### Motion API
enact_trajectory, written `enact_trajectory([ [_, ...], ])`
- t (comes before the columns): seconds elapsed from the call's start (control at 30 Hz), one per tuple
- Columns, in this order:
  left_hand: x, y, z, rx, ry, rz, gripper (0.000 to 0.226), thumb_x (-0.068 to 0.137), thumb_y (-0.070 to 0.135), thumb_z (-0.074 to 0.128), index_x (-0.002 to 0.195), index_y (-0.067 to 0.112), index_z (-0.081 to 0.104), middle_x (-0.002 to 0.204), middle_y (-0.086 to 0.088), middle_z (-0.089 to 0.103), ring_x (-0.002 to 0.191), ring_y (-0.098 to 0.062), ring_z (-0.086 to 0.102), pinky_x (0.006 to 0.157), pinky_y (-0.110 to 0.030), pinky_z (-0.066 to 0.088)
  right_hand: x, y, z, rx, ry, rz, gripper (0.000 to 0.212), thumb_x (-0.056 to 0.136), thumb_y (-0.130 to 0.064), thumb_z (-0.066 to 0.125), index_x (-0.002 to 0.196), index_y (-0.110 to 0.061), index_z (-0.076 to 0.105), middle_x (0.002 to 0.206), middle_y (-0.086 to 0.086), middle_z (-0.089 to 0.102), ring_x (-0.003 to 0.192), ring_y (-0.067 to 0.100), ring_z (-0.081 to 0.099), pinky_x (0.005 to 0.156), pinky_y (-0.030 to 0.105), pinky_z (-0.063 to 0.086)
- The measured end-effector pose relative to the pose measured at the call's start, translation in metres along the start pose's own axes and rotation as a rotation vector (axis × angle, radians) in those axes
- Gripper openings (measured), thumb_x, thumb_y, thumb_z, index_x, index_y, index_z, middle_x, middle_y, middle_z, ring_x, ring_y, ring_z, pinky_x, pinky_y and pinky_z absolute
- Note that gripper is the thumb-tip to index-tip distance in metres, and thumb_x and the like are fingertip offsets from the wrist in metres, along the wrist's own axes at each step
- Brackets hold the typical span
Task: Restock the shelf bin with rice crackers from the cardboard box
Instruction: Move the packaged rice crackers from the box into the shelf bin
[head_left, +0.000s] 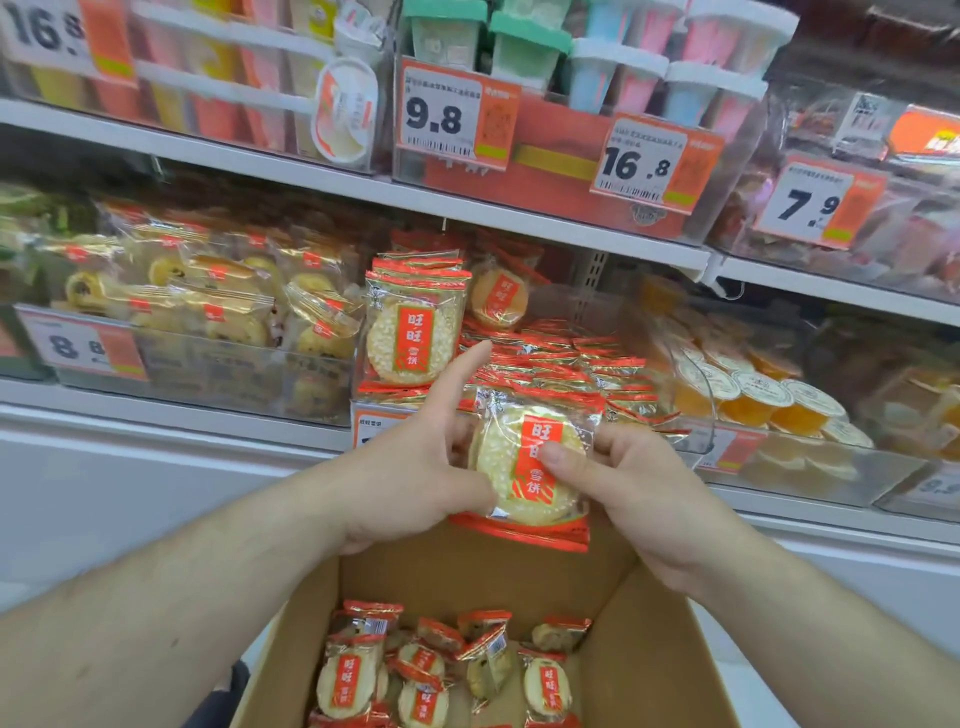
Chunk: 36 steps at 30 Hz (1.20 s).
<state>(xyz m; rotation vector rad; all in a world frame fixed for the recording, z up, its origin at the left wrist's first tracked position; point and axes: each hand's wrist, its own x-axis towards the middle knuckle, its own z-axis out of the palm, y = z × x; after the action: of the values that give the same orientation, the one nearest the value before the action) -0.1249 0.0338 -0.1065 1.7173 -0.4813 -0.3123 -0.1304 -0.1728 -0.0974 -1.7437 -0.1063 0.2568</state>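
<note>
Red-and-gold cellophane wraps the rice cracker pack (530, 462) held up between both hands, above the far edge of the open cardboard box (644, 649) and in front of the shelf bin (519, 358). The right hand (623, 493) pinches the pack from its right side, thumb pressed on the red label and the other fingers curled behind. The left hand (415, 467) steadies the pack's left edge with its thumb on the lower part of the wrapper and fingers bent behind it — only the index finger sticks out straight, pointing up toward the bin. That bin, on the middle shelf, already holds many of the same packs: some stand upright at its left end, others lie flat in rows to the right. More packs lie loose in the bottom of the box, near the person. Left of the bin sits a bin of pastries (208, 306); right of it, orange jelly cups (753, 389).
</note>
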Motion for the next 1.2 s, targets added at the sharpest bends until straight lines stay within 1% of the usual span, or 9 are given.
enact_trajectory([
  [0.13, 0.004, 0.006, -0.006, 0.037, 0.029, 0.002, 0.111, 0.085, -0.002, 0.066, 0.140, 0.066, -0.002, 0.131, 0.004, 0.056, 0.106, -0.011, 0.065, 0.090, -0.034, 0.055, 0.005, -0.018, 0.005, -0.027, 0.007, -0.025, 0.039, 0.072, -0.030, 0.071, 0.101, -0.004, 0.069, 0.088, 0.009, 0.076, 0.072, 0.013, 0.073, 0.054, 0.016, 0.051],
  [0.23, 0.006, 0.008, -0.013, 0.342, 0.363, 0.131, 0.100, 0.082, 0.015, 0.069, 0.143, 0.059, 0.004, 0.125, 0.020, 0.043, 0.097, 0.001, 0.053, 0.077, -0.016, 0.049, 0.028, -0.038, -0.006, 0.011, 0.179, -0.064, 0.031, 0.075, -0.028, 0.073, 0.095, -0.005, 0.070, 0.082, 0.008, 0.076, 0.061, 0.010, 0.069, 0.047, 0.017, 0.049],
  [0.3, 0.008, 0.004, -0.022, 0.608, 0.624, 0.257, 0.086, 0.081, 0.017, 0.067, 0.145, 0.046, 0.019, 0.120, 0.018, 0.036, 0.101, 0.002, 0.039, 0.088, -0.019, 0.042, 0.055, -0.051, -0.018, -0.065, 0.326, -0.120, 0.025, 0.083, -0.029, 0.074, 0.095, -0.008, 0.070, 0.084, 0.005, 0.076, 0.052, 0.001, 0.062, 0.045, 0.014, 0.044],
  [0.4, 0.016, -0.007, -0.030, 0.792, 0.807, 0.239, 0.080, 0.077, 0.019, 0.069, 0.145, 0.033, 0.028, 0.125, 0.013, 0.025, 0.120, -0.009, 0.024, 0.104, -0.031, 0.027, 0.102, -0.058, -0.026, -0.145, 0.424, -0.166, 0.022, 0.087, -0.028, 0.073, 0.097, -0.009, 0.068, 0.087, 0.002, 0.072, 0.051, -0.004, 0.058, 0.045, 0.013, 0.041],
  [0.5, 0.022, -0.018, -0.027, 0.867, 0.784, 0.080, 0.089, 0.077, 0.024, 0.069, 0.146, 0.042, 0.015, 0.146, 0.013, 0.004, 0.138, -0.014, 0.005, 0.115, -0.044, 0.017, 0.144, -0.053, -0.020, -0.174, 0.416, -0.138, 0.026, 0.086, -0.029, 0.075, 0.103, -0.012, 0.066, 0.097, 0.001, 0.072, 0.081, 0.008, 0.067, 0.063, 0.021, 0.049],
  [0.7, 0.029, -0.022, -0.020, 0.794, 0.719, 0.031, 0.092, 0.081, 0.026, 0.065, 0.148, 0.047, 0.005, 0.152, 0.019, -0.016, 0.146, -0.014, -0.009, 0.118, -0.047, 0.008, 0.200, -0.039, -0.010, -0.239, 0.529, -0.129, 0.044, 0.080, -0.040, 0.079, 0.114, -0.017, 0.064, 0.103, -0.002, 0.068, 0.097, 0.017, 0.066, 0.090, 0.036, 0.055],
  [0.83, 0.031, -0.025, -0.019, 0.777, 0.744, 0.052, 0.089, 0.081, 0.025, 0.065, 0.147, 0.045, 0.009, 0.151, 0.020, -0.011, 0.145, -0.014, -0.005, 0.117, -0.049, 0.010, 0.212, -0.039, -0.005, -0.399, 0.571, -0.138, 0.043, 0.081, -0.045, 0.076, 0.110, -0.015, 0.068, 0.103, 0.002, 0.071, 0.095, 0.020, 0.068, 0.089, 0.040, 0.056],
  [1.07, 0.030, -0.029, -0.020, 0.767, 0.760, 0.080, 0.090, 0.082, 0.025, 0.067, 0.147, 0.045, 0.008, 0.152, 0.018, -0.007, 0.145, -0.014, -0.003, 0.117, -0.047, 0.010, 0.214, -0.045, 0.007, -0.715, 0.415, -0.041, 0.031, 0.093, -0.034, 0.064, 0.109, -0.008, 0.062, 0.100, 0.008, 0.068, 0.083, 0.021, 0.065, 0.077, 0.038, 0.057],
  [1.2, 0.028, -0.028, -0.019, 0.729, 0.769, 0.080, 0.090, 0.081, 0.024, 0.067, 0.145, 0.044, 0.007, 0.152, 0.017, -0.005, 0.146, -0.015, -0.002, 0.119, -0.047, 0.011, 0.207, -0.048, 0.001, -0.729, 0.306, -0.004, 0.024, 0.096, -0.025, 0.059, 0.113, -0.008, 0.061, 0.107, 0.008, 0.067, 0.099, 0.025, 0.065, 0.085, 0.041, 0.054],
])
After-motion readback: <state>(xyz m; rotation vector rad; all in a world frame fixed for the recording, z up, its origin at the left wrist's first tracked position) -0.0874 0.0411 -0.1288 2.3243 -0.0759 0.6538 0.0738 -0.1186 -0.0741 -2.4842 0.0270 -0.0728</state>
